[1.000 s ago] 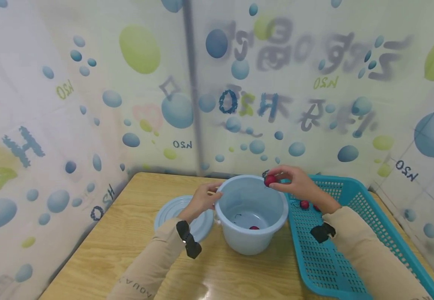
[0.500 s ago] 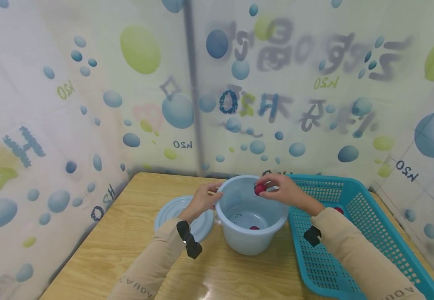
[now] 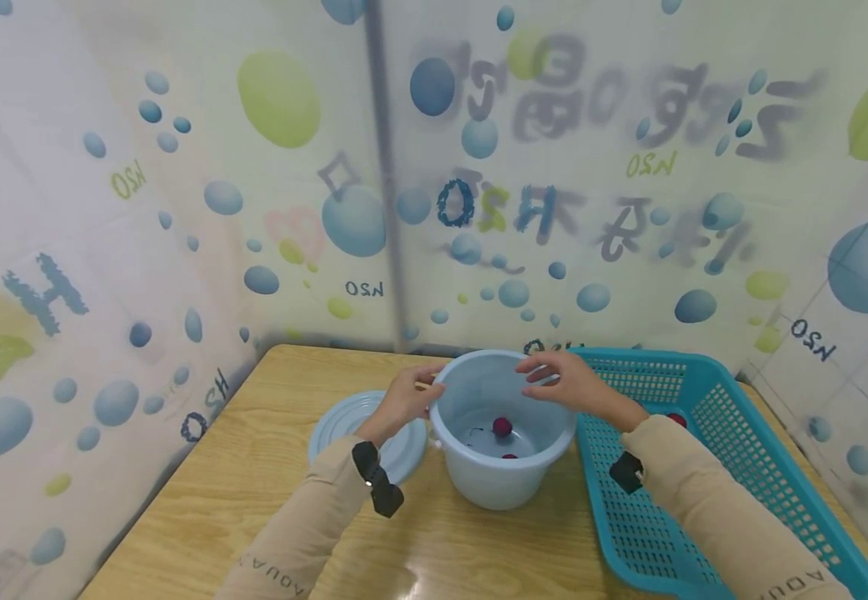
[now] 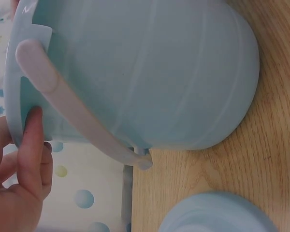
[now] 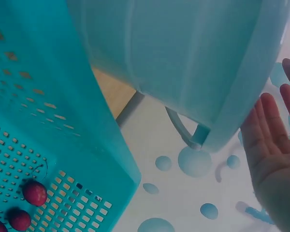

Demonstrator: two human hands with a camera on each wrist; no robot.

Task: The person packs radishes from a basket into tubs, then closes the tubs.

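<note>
My left hand [image 3: 402, 398] pinches the rim of a light blue plastic bucket [image 3: 497, 483] at its left side. In the left wrist view the fingers [image 4: 31, 157] lie against the rim beside the pale handle [image 4: 82, 113]. Over the bucket's right rim, my right hand [image 3: 565, 385] is held with its fingers spread and nothing between them. A small round red radish [image 3: 502, 427] shows inside the bucket; whether it touches the bottom I cannot tell. Another radish [image 3: 509, 456] is partly hidden by the front rim.
To the right stands a turquoise perforated basket [image 3: 606, 533]. Several radishes, one of them a radish with a thin root [image 5: 35, 193], lie in it. A light blue lid [image 3: 336, 421] lies on the wooden table [image 3: 202, 492] left of the bucket. Printed curtains enclose the table.
My right hand has moved left from beside the basket to over the bucket and let go of a radish, which is now inside. The left hand has stayed on the rim.
</note>
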